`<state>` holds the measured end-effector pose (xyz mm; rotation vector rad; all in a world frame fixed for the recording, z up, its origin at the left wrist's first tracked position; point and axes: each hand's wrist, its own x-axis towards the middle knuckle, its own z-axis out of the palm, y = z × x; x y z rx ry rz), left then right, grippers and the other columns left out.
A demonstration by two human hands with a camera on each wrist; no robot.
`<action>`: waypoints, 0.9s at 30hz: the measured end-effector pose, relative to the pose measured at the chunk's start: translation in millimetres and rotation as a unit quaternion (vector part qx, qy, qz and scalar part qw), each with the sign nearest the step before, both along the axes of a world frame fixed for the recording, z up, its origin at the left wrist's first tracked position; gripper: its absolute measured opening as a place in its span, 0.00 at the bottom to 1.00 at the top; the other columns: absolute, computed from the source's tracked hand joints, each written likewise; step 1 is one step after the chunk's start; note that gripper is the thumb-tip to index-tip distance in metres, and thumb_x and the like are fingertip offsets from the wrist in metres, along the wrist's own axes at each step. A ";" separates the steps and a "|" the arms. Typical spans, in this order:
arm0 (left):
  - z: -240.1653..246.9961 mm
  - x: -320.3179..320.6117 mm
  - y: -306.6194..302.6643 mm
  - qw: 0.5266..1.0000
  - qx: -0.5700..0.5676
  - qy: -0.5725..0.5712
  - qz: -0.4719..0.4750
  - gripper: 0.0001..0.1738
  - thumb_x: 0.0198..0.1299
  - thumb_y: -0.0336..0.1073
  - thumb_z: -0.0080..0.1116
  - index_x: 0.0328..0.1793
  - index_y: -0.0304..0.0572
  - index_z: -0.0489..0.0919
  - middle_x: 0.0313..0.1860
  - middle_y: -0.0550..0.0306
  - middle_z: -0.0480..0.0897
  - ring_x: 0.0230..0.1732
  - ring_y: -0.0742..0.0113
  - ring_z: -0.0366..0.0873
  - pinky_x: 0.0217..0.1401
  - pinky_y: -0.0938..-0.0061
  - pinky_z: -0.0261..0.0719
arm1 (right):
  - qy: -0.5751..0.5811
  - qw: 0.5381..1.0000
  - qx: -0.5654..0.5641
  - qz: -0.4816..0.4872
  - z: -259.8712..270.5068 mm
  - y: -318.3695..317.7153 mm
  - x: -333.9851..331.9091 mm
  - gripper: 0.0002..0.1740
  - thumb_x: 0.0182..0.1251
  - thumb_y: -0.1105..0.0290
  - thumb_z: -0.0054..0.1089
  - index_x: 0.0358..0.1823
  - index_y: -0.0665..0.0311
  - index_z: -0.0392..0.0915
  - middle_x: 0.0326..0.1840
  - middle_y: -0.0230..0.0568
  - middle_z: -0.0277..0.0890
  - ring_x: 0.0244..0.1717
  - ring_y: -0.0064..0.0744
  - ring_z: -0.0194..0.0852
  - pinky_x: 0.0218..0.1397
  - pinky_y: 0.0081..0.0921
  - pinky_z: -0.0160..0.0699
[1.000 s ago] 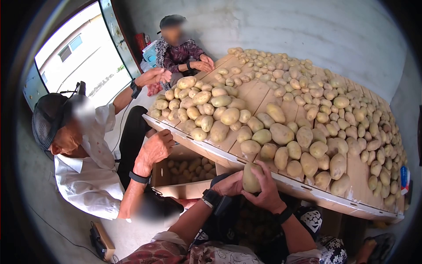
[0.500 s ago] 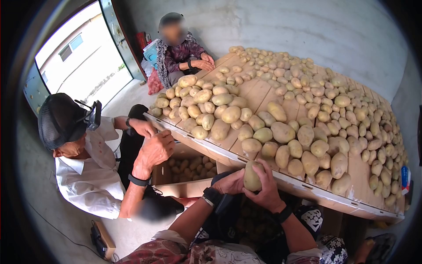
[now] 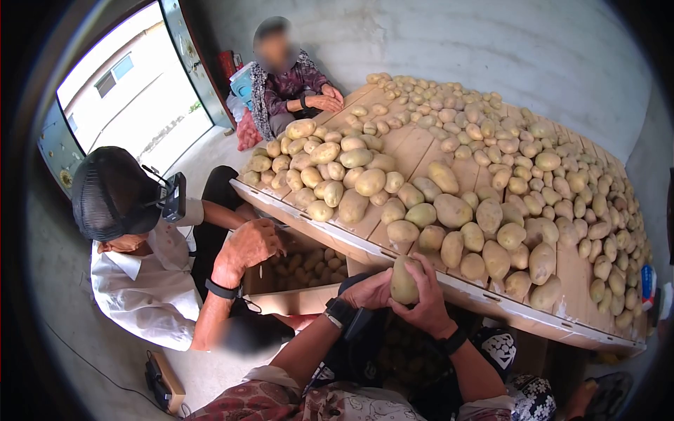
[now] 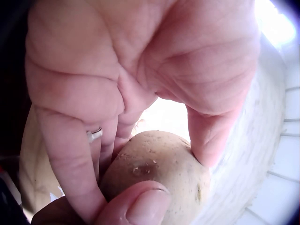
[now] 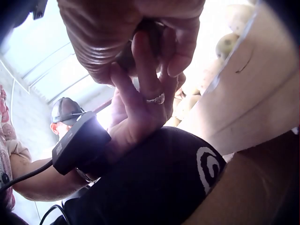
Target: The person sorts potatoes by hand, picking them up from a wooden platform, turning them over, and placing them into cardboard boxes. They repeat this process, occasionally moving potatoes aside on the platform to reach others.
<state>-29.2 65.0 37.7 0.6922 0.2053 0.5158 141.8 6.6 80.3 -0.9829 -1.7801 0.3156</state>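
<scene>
Both my hands hold one large potato just off the front edge of the table. My left hand grips it from the left, thumb on one side and fingers on the other in the left wrist view, where the potato's end shows a dark spot. A ring is on a left finger. My right hand curls round the potato's right side. In the right wrist view the right hand covers most of it, with left fingers touching underneath.
Potatoes of mixed sizes cover much of the wooden table. Below its edge stands a box of potatoes, with more potatoes under my hands. A person in white sits close at left; another person sits at the far corner.
My hands and the potato stay almost in place. The person in white has lowered the far arm, leaned the head forward and brought both hands together by the table edge.
</scene>
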 end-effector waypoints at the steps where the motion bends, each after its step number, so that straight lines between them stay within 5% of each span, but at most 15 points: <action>1: 0.6 0.3 0.0 1.000 0.001 -0.003 -0.003 0.33 0.69 0.55 0.40 0.73 0.43 0.54 0.68 0.51 0.65 0.66 0.60 0.67 0.65 0.62 0.71 | 0.001 1.000 -0.002 0.000 0.2 0.0 0.1 0.42 0.40 0.68 0.72 0.62 0.61 0.63 0.64 0.58 0.58 0.60 0.57 0.66 0.58 0.40 0.74; 27: 3.0 2.3 -2.4 1.000 -0.004 0.020 0.010 0.36 0.68 0.57 0.41 0.74 0.42 0.52 0.69 0.52 0.64 0.67 0.62 0.65 0.68 0.64 0.67 | 0.000 1.000 -0.004 -0.003 -1.4 -1.1 1.4 0.42 0.40 0.68 0.72 0.62 0.62 0.64 0.64 0.58 0.58 0.59 0.57 0.67 0.58 0.40 0.74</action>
